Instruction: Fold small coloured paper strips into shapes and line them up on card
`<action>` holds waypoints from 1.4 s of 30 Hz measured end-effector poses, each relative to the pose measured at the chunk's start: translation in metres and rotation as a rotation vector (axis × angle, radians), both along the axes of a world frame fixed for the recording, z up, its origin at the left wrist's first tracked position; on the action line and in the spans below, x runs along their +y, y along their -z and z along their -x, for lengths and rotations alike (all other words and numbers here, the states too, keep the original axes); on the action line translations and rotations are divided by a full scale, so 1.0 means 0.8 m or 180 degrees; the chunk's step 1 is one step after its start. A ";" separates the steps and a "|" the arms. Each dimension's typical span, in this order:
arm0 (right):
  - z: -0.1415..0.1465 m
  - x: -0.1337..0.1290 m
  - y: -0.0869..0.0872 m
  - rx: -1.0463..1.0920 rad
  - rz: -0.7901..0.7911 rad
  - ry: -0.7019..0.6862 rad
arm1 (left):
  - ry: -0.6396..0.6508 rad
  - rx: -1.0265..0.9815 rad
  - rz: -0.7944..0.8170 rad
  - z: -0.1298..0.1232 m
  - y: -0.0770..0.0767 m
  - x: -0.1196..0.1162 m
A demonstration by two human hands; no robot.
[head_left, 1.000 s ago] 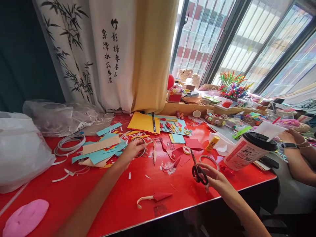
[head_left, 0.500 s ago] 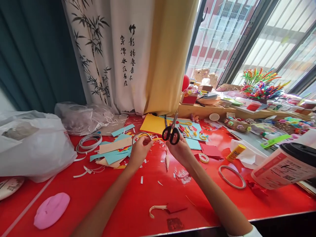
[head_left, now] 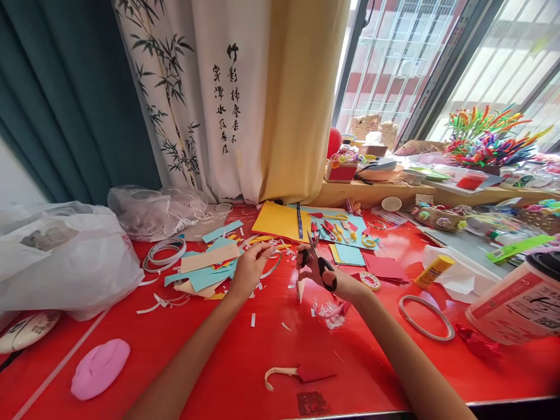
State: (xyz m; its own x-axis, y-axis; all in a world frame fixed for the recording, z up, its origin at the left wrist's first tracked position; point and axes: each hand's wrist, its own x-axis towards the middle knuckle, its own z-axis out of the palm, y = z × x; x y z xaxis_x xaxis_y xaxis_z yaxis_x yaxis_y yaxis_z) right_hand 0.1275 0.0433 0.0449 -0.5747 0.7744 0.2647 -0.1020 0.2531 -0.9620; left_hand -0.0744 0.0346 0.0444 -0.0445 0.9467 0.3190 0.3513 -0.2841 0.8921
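In the head view my left hand (head_left: 248, 271) pinches a thin ring of whitish tape (head_left: 275, 265), which hangs at its fingertips. Across from it, my right hand (head_left: 343, 284) has its fingers through the black handles of a pair of scissors (head_left: 312, 245). The blades point up and are slightly apart. Below the right fingers a small beige pointed piece of paper (head_left: 300, 290) stands out; whether the hand grips it is unclear. Nearer me on the red table (head_left: 210, 367) lies a curled beige strip joined to a red paper piece (head_left: 312, 373).
Paper strips (head_left: 210, 259) and tape rolls (head_left: 164, 254) lie left, beside a white plastic bag (head_left: 65, 256). Pink clay (head_left: 100, 368) sits front left. To the right are another tape ring (head_left: 426, 318), a glue stick (head_left: 434, 270), red paper (head_left: 385, 265) and a large cup (head_left: 516, 303).
The scissors have turned in my right hand, from blades closed and upright to slightly parted. The tape ring in my left hand has swung to the right, below the fingertips. The view has shifted slightly.
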 end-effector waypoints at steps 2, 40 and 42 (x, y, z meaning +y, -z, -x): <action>-0.003 -0.001 -0.004 -0.0395 -0.0171 -0.0001 | 0.0073 0.0060 -0.0147 0.000 -0.002 0.000; 0.045 -0.031 0.007 -0.0561 0.0338 0.0607 | -0.1421 0.3074 -0.2065 -0.006 0.002 -0.022; 0.045 -0.032 0.006 -0.0569 0.0293 0.0589 | -0.1410 0.3053 -0.2065 -0.006 0.003 -0.021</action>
